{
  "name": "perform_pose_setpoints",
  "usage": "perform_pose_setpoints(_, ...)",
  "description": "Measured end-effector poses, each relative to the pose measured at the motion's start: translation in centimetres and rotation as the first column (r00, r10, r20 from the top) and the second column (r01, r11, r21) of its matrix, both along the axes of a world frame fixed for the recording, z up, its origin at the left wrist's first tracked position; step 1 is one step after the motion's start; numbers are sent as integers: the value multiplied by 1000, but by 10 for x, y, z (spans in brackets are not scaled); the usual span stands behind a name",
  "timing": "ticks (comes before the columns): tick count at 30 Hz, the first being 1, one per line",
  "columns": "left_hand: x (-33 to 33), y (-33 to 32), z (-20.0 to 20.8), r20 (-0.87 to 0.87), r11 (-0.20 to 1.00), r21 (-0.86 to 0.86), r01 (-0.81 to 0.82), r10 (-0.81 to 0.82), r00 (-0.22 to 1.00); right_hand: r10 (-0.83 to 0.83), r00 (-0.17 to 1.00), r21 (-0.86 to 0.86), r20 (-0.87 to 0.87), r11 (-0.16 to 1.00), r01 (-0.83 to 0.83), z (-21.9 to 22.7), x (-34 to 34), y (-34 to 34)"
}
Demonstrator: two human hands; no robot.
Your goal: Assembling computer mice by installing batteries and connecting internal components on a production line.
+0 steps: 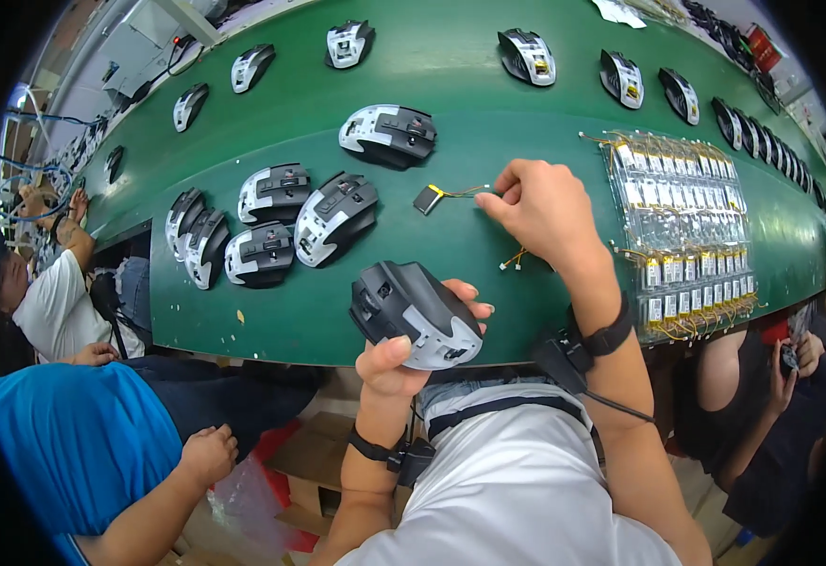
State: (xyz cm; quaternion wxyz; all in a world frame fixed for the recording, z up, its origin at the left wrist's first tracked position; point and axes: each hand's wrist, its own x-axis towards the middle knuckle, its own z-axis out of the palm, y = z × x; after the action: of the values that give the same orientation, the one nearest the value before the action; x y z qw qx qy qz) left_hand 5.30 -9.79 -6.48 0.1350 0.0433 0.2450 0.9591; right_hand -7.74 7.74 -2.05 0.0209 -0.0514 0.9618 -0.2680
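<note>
My left hand [392, 368] grips a black and silver-grey computer mouse [419, 316] from below, its thumb on the near side and fingertips showing past the right side. It is held up at the near edge of the green table. Beyond it, my right hand [547, 206] pinches the thin wires of a small battery pack [427, 199], which is dark with a yellow end. Below that hand, more thin wires with small white connectors [515, 260] show; where they lead is hidden.
Several part-built mice [337, 219] stand on the green table [290, 325] to the left, more along its far side. On the right, clear trays [682, 231] hold rows of batteries. A person in blue [92, 453] sits close on my left, others at both sides.
</note>
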Motion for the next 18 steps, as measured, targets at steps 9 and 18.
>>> perform_pose_setpoints(9, -17, 3, 22, -7, 976, -178, -128, 129, 992, 87, 975, -521, -206, 833, -185, 0, 1, 0)
perform_pose_setpoints(18, -24, 30, 52, -183, 908, -415, -57, -22, 983, 237, 968, -994, 79, -54, 94, 20, 56, 18)
